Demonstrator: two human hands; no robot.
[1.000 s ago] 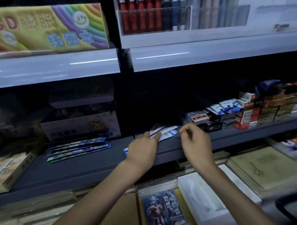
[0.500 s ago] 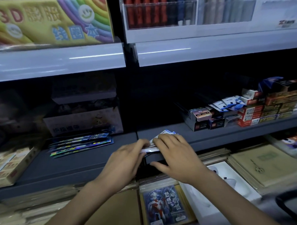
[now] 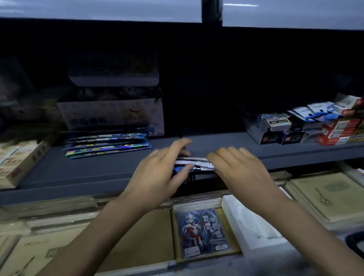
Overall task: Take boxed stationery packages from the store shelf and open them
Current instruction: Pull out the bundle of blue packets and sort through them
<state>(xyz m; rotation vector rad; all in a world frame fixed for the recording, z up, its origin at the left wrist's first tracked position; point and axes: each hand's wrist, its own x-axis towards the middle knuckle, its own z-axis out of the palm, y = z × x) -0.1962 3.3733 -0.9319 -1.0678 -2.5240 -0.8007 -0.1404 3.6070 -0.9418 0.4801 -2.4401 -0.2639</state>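
Fingers (image 3: 225, 155) on flat packets (image 3: 195, 163) at grey shelf (image 3: 85, 170) edge

From my left hand (image 3: 157, 180) and right hand (image 3: 238, 171), both holding the thin packets (image 3: 195, 163) at the front lip of the grey shelf (image 3: 91, 172), twelve o'clock is bare board running back into the dark, so I have room to go straight in. At ten o'clock a fan of flat shiny packs (image 3: 107, 143) lies low, with a cardboard display box (image 3: 110, 115) upright just behind it. Nine o'clock ends at a tan carton (image 3: 15, 162). From one to three o'clock, stacked small boxes (image 3: 313, 129) wall off the board. The upper shelf (image 3: 110, 12) caps the bay overhead. At six o'clock a card pack (image 3: 201, 232) and a white box (image 3: 248, 224) lie flat below.
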